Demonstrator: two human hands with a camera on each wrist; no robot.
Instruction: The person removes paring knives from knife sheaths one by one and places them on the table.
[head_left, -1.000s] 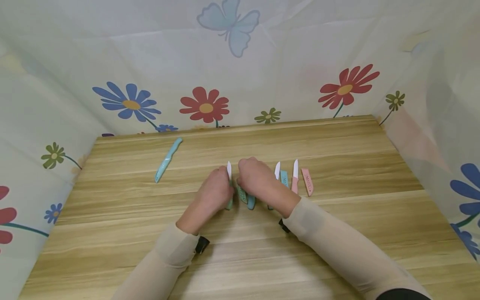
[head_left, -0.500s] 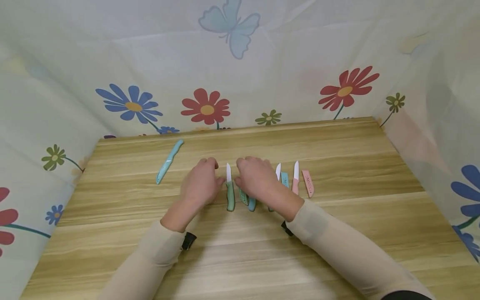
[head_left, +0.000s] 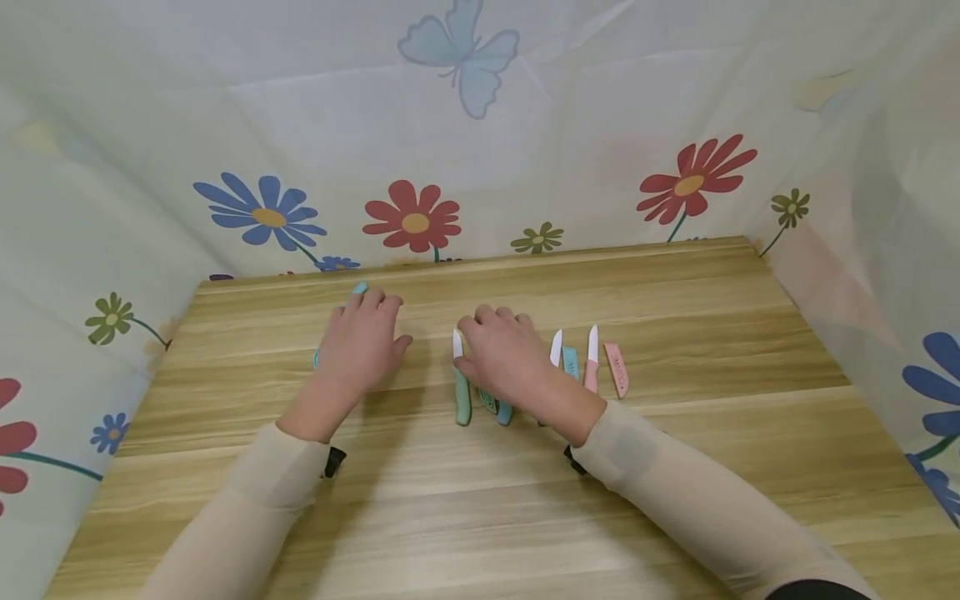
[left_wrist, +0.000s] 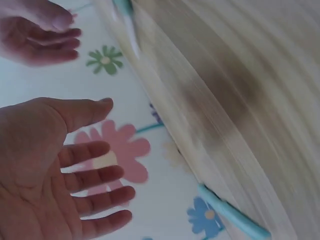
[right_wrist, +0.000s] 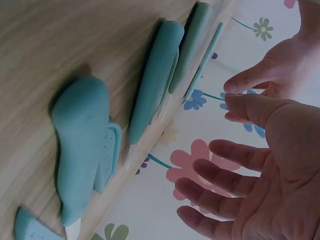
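Note:
My left hand (head_left: 360,346), fingers extended and holding nothing, hovers over a light blue sheathed knife (head_left: 361,288), hiding most of it; that knife (left_wrist: 235,212) shows more fully in the left wrist view. My right hand (head_left: 502,350) is above the middle of the knife row, its palm bare in the right wrist view. Beside its thumb lies a green knife (head_left: 462,400) with a white blade. Partly under this hand are a green sheath (head_left: 488,401) and a blue handle (head_left: 504,413). A thick teal handle (right_wrist: 82,145) is near the right wrist camera.
Right of my right hand lie a white blade (head_left: 557,347), a blue sheath (head_left: 571,362), a pink knife (head_left: 592,360) and a pink sheath (head_left: 617,370). All rest on the wooden table (head_left: 465,508). A flower-printed curtain (head_left: 315,108) surrounds its back and sides.
My left hand let go of the green knife, which stays on the table, and moved left over the sheathed blue knife. My right hand shifted slightly left and its fingers loosened.

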